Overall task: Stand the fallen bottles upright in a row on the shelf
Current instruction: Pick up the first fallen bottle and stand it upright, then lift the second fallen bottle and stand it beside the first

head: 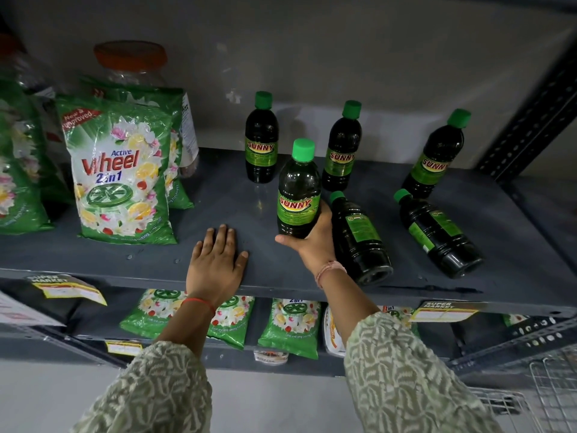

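My right hand (315,242) is wrapped around the base of a dark bottle (298,195) at the frame's centre, held upright on the grey shelf (237,198). My left hand (215,260) lies flat, fingers spread, lower centre. Two bottles (359,239) lie on their sides to the right; three (261,142) stand behind

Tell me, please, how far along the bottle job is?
Three bottles stand at the back. The right hand holds a fourth bottle upright near the front; the left hand rests flat on the shelf. Two fallen bottles remain.
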A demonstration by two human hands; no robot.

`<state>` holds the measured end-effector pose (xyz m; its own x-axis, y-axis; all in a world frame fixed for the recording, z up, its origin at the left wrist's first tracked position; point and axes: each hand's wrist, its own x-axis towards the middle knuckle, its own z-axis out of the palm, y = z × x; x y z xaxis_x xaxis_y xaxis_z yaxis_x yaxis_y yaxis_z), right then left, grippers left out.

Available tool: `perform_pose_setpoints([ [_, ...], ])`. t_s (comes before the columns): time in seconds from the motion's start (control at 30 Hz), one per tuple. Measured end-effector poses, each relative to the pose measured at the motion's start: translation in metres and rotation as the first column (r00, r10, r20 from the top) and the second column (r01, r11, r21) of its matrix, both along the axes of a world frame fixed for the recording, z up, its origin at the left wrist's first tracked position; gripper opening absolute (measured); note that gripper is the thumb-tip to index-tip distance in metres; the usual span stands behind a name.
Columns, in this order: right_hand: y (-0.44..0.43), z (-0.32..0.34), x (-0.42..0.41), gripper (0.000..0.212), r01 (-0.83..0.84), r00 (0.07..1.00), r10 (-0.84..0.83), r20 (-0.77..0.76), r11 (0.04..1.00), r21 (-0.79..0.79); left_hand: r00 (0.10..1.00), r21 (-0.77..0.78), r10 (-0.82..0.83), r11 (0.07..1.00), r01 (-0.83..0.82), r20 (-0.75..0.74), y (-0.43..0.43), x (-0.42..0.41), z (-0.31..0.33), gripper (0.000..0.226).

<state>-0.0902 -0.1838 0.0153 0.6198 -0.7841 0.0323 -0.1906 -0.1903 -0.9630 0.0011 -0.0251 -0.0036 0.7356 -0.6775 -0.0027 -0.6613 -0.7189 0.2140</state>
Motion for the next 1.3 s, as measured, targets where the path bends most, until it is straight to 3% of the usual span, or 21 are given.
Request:
perform_pose_setpoints([
  [0.13,0.006,0.002,-0.002,0.076,0.040,0.998,-0.042,-0.046,0.998,-0.043,1.000,0.002,-0.004,1.000,0.004,-0.012,0.001,0.000,0.001,0.068],
  [0.33,0.026,0.005,-0.040,0.063,-0.043,0.990,0.032,-0.134,0.996,-0.079,0.999,-0.002,-0.007,1.000,0.007,-0.037,0.001,-0.002,0.004,0.060],
  [0.53,0.043,0.000,-0.067,0.061,-0.071,0.985,0.046,-0.165,0.986,-0.153,0.999,0.005,-0.004,1.000,0.004,-0.048,0.000,-0.002,0.007,0.059],
  [0.77,0.048,0.005,-0.072,0.064,-0.085,0.984,0.063,-0.169,0.989,-0.125,0.998,0.012,-0.005,1.000,0.006,-0.062,0.000,-0.004,0.008,0.060],
  [0.93,0.068,0.012,-0.099,0.071,-0.028,0.998,0.025,-0.054,0.999,-0.039,0.994,0.006,-0.004,1.000,0.004,-0.105,-0.003,0.000,0.012,0.057],
  [1.0,0.074,0.023,-0.116,0.058,0.160,0.987,-0.155,0.040,0.960,-0.232,0.992,-0.012,-0.026,1.000,0.024,-0.121,-0.010,-0.003,0.012,0.056],
  [1.07,0.050,0.043,-0.116,0.060,0.336,0.935,-0.347,0.071,0.809,-0.481,0.991,-0.017,-0.056,0.998,0.054,-0.118,-0.019,-0.011,0.010,0.056],
  [1.1,0.029,0.052,-0.109,0.069,0.317,0.913,-0.406,-0.044,0.772,-0.552,0.992,-0.017,-0.055,0.998,0.053,-0.110,-0.023,-0.015,0.009,0.056],
  [1.13,0.005,0.059,-0.099,0.081,0.233,0.874,-0.417,-0.249,0.810,-0.538,0.994,-0.019,-0.046,0.999,0.044,-0.099,-0.026,-0.018,0.009,0.057],
  [1.2,-0.034,0.062,-0.078,0.098,0.088,0.720,-0.284,-0.633,0.942,-0.324,0.997,-0.010,-0.032,0.999,0.031,-0.077,-0.026,-0.018,0.008,0.057],
  [1.23,-0.045,0.061,-0.071,0.098,0.064,0.668,-0.198,-0.717,0.976,-0.209,0.997,0.000,-0.030,1.000,0.030,-0.067,-0.026,-0.018,0.007,0.058],
  [1.3,-0.057,0.050,-0.062,0.086,0.070,0.699,-0.152,-0.699,0.987,-0.144,0.998,0.016,-0.028,0.999,0.029,-0.051,-0.026,-0.016,0.006,0.058],
])
